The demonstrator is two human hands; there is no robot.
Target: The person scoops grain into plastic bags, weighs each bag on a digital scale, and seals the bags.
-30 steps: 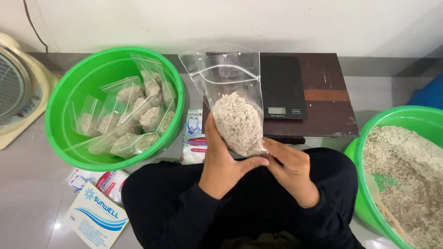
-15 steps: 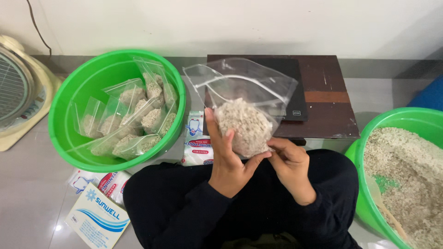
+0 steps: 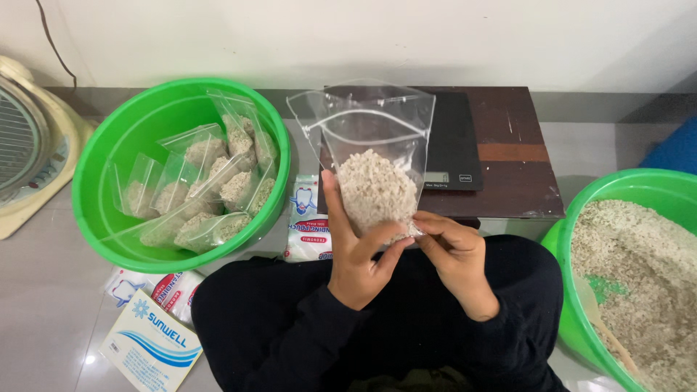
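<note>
while the clear zip-top plastic bag of pale coarse grain (image 3: 375, 170) hangs upright in front of the chest, we're at the stage between filling and sealing, by the look of it: the mouth gapes open, the zip strip curving loose across the top. left hand (image 3: 357, 250) cups the filled bottom from the left, thumb lying up the bag's side, fingers (image 3: 382, 238) curled under the load. right hand (image 3: 456, 258) comes in from the right, its fingertips pressed together, pinching the bag's lower right corner.

my read: the grain wants settling, then the hands need to travel up to the zip and press it shut end to end with the air squeezed out, keeping the bag level so nothing spills.

the bag itself is thin and crinkly, filled about halfway with a lumpy mound, the upper half empty and see-through. it's held above the near edge of the dark brown wooden low table (image 3: 512, 156), just in front of the flat black digital scale (image 3: 450, 145) sitting there.

off to the left on the floor, the bright green round plastic basin (image 3: 109, 160) holds a heap of similar filled bags; at the right edge, a second green basin (image 3: 573, 225) carries loose grain.
</note>
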